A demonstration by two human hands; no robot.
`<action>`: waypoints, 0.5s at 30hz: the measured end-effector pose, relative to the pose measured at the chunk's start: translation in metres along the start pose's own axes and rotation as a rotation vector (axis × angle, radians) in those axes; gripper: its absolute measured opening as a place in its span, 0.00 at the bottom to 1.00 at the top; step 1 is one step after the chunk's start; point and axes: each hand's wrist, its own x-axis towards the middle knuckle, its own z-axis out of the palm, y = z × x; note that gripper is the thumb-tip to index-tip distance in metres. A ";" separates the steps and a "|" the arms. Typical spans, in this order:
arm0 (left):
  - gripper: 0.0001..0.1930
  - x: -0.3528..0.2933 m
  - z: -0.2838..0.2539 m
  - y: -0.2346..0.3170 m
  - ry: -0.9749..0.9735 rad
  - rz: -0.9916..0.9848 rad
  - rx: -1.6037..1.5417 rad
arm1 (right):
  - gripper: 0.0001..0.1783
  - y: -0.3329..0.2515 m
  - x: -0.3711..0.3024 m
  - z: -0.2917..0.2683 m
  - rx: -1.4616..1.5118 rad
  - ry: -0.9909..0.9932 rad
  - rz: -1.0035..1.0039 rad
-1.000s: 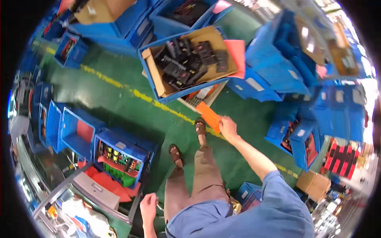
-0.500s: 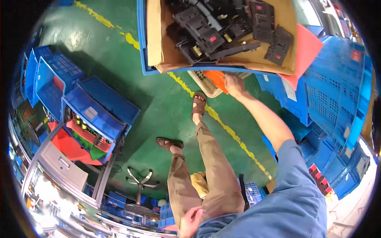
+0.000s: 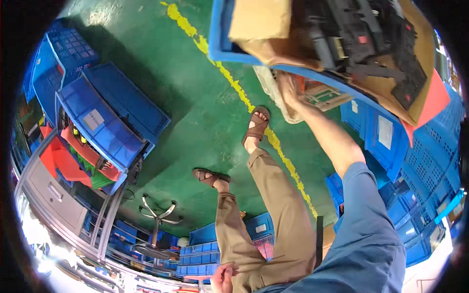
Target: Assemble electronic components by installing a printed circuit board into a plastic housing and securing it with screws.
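My right hand [image 3: 289, 89] reaches forward beneath the near rim of a blue crate [image 3: 221, 38]. It is beside a beige plastic frame [image 3: 273, 93] low over the floor, with a bit of orange material [image 3: 299, 84] next to it. The crate rim and motion blur hide its fingers, so what they hold is unclear. Inside the crate, a cardboard lining [image 3: 261, 19] surrounds a jumble of black plastic parts [image 3: 361, 44]. My left hand [image 3: 223, 277] rests near my lap, fingers curled, with nothing visible in it.
Blue crates [image 3: 105, 115] stand at the left beside a bench with a pale drawer [image 3: 49, 193]. More blue crates [image 3: 383, 134] are stacked at the right, near a red sheet [image 3: 435, 100]. A stool base [image 3: 157, 217] and a yellow floor line [image 3: 229, 78] lie around my feet.
The view has shifted, so the crate appears farther right. My right hand, earlier at a large orange piece, is now farther under the rim with less orange showing. My left fingers have curled in.
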 end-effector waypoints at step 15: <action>0.15 -0.011 0.017 -0.033 -0.007 -0.215 -0.419 | 0.06 0.027 -0.025 -0.081 -0.125 -0.027 -0.803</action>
